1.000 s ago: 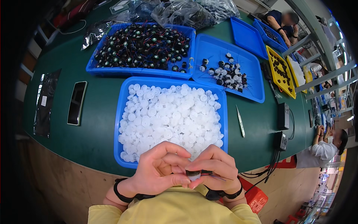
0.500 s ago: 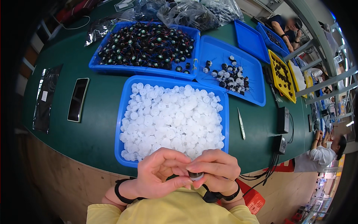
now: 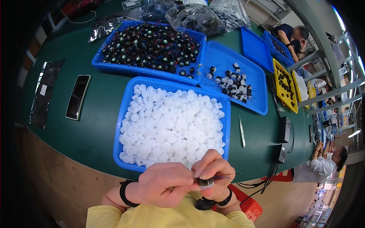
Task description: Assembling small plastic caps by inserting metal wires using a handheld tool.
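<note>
My right hand pinches a motor at 6 o'clock, white below; my left hand meets its edge, grip unclear. Seemingly a small capped batch is done, toward 1 o'clock; the big heap, toward 11, looks left.

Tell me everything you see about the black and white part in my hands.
The part is short and round: a dark, shiny body over a whitish, plastic-looking base, with thin wires trailing right. It is held up on your side of the blue tray, in the grip of your right hand, with fingertips of the left hand at its left side.
</note>
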The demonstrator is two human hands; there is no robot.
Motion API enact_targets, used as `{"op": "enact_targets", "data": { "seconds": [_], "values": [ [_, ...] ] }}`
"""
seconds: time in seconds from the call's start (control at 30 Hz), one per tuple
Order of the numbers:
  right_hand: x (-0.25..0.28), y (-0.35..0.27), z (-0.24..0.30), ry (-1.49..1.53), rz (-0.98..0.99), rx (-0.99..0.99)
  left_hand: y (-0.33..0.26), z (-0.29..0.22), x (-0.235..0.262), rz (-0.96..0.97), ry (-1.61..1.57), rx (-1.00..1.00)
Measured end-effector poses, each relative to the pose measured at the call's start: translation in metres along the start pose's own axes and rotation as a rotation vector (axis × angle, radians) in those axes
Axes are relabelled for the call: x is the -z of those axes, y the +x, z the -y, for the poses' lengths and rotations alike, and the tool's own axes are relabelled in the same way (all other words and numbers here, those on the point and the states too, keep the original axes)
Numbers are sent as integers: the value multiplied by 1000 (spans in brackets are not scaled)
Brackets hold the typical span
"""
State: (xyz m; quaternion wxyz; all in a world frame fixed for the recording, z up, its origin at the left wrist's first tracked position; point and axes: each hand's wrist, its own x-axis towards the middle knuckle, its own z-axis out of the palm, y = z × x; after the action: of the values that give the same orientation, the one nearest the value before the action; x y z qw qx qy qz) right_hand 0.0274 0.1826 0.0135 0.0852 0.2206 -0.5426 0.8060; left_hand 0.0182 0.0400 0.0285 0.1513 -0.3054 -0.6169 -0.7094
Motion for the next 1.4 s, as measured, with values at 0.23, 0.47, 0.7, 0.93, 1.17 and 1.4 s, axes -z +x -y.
{"op": "enact_targets", "data": {
  "seconds": [0.23, 0.47, 0.7, 0.93, 1.17, 1.4],
  "values": [
    [-1, 11, 12, -404, -157, 75, 3, -6, -2, -48, -259, 406],
    [11, 25, 32, -1074, 264, 407, 12, 10, 17, 91, -786, 756],
    [5, 31, 37, -882, 229, 326, 10, 14, 15, 142, -1056, 780],
    [4, 33, 45, -962, 220, 302, 12, 11, 12, 143, -1039, 851],
    [43, 46, 36, -1033, 23, 199, 14, 13, 39, 68, -392, 690],
    [156, 107, 0, -1408, -68, -46, 47, 64, 97, 166, 965, 232]
  ]
}}
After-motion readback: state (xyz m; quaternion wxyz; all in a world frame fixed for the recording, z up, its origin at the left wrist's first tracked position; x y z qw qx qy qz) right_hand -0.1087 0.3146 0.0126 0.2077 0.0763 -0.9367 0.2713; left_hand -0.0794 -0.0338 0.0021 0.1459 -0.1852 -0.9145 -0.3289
